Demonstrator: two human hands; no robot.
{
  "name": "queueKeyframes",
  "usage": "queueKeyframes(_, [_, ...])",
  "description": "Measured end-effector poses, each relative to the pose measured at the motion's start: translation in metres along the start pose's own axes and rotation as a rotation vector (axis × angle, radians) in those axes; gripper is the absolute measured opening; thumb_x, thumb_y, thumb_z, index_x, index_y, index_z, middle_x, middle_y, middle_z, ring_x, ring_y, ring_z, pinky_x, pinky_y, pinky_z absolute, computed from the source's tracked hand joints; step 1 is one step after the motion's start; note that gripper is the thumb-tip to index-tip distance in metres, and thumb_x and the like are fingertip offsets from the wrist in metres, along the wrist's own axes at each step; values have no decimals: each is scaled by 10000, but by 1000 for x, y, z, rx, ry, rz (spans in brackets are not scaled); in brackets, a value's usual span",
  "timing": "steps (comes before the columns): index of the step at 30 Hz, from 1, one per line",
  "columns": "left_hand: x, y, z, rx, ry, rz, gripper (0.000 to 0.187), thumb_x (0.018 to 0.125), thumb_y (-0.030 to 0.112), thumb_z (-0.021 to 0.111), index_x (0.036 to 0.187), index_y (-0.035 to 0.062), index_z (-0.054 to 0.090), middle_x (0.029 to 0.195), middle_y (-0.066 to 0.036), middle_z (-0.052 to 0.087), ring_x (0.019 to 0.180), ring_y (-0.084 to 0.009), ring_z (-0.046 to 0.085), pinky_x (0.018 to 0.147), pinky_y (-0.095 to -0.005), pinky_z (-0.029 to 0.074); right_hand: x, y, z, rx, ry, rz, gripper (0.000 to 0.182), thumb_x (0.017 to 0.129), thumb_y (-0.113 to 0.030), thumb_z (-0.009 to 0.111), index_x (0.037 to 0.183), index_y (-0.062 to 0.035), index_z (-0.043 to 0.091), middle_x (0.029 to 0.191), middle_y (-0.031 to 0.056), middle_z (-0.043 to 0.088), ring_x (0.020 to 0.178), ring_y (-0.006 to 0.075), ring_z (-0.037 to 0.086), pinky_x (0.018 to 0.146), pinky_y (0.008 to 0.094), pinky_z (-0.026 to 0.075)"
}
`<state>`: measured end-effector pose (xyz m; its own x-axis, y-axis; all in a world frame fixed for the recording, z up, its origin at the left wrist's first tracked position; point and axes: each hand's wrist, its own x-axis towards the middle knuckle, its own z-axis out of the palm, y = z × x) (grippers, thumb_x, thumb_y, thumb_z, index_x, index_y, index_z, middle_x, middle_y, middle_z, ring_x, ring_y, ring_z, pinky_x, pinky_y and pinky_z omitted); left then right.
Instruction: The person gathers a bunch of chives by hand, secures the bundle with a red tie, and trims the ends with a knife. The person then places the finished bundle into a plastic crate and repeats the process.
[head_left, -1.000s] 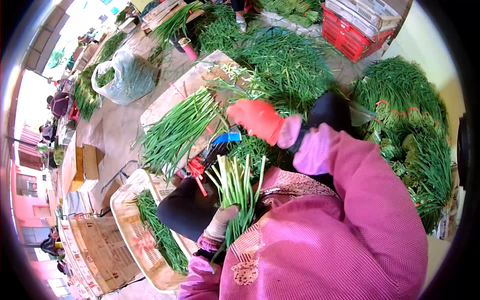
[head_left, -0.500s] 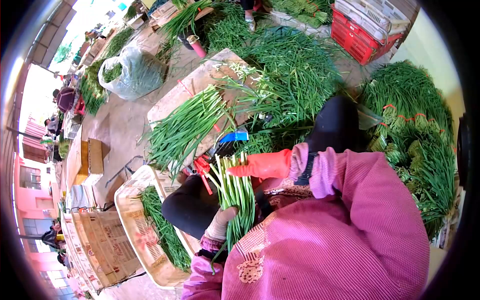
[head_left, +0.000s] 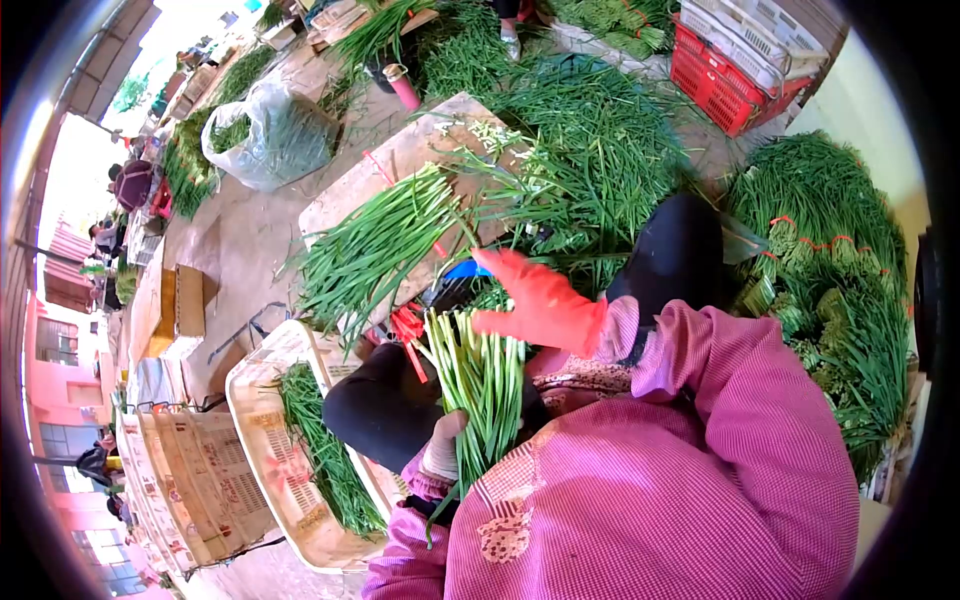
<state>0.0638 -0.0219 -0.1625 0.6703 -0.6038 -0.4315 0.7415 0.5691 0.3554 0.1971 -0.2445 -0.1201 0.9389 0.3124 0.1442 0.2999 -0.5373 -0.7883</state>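
My left hand, in a pale glove, is closed around the middle of a bunch of garlic chives held in front of my chest, pale stalk ends up. My right hand, in an orange-red rubber glove, is open at the upper right of the bunch, thumb and fingers apart, close to the stalk ends. A board lies beyond my knees with a loose pile of chives on it. Red ties hang at the board's near edge, and a blue object is partly behind my right hand.
A cream plastic crate holding loose chives stands at my left, beside a stacked crate. Heaped chives lie ahead, with tied bundles on the right. Farther off are a plastic bag and red crates.
My right hand has lifted from the stalks and opened, its fingers now pointing up and away. The bunch looks wider at its top, still held in my left hand.
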Motion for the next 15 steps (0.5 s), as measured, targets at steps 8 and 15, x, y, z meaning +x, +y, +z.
queueKeyframes(8, [0,-5,-18,24,85,-54,721,780,382,756,1325,-15,500,1201,-147,647,1046,-253,651,932,-377,530,-7,-13,20,-132,-171,-271,335,777,-432,691,782,-96,693,1393,117,526,1422,419,255,1157,580,139])
queueKeyframes(15, [6,-8,-20,95,60,-7,760,776,421,735,1338,-23,482,1211,-135,630,1057,-252,635,952,-364,513,25,14,13,-238,80,-221,66,792,-153,653,807,-89,654,1272,39,617,1327,386,429,1126,569,236])
